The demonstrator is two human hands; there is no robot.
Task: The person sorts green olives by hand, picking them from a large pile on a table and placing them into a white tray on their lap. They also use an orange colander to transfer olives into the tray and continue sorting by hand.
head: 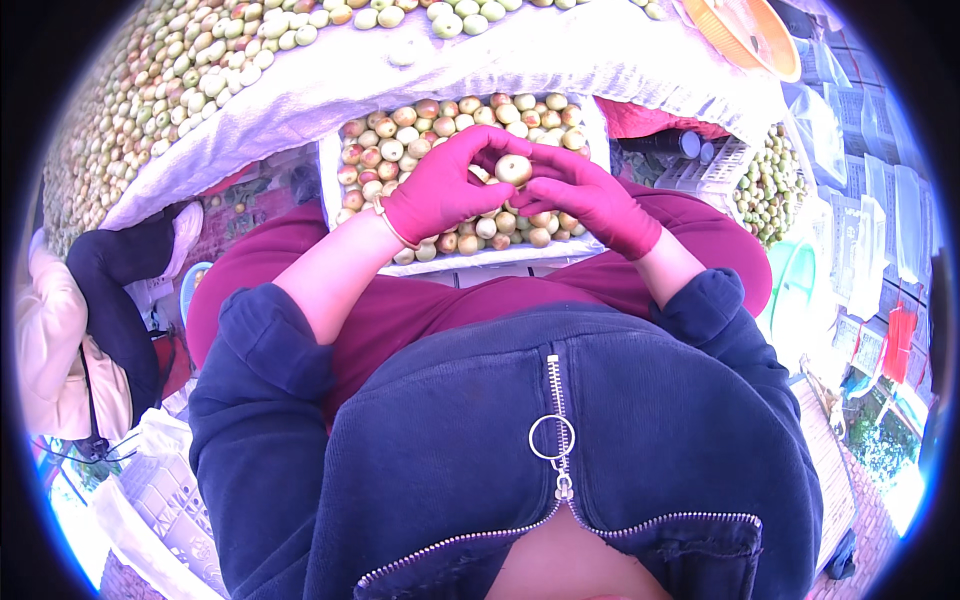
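My left hand (457, 184) and my right hand (589, 195), both in thin red gloves, meet over a lined crate (427, 264) of round green and reddish fruit, which look like jujubes. One pale round fruit (514, 169) sits between the fingers of both hands. The left thumb reaches to its lower left side, and the right fingers curl round its right side. Which hand bears its weight I cannot tell. Rows of similar fruit (391, 150) fill the crate beneath, partly hidden by my hands.
Beyond the crate, a white cloth (300, 112) edges a large heap of fruit (187, 75). An orange basket (742, 37) lies at upper right. A white crate (709, 169) and more fruit (769, 184) are on the right, above a green basin (791, 281). Another person (112, 300) sits at left.
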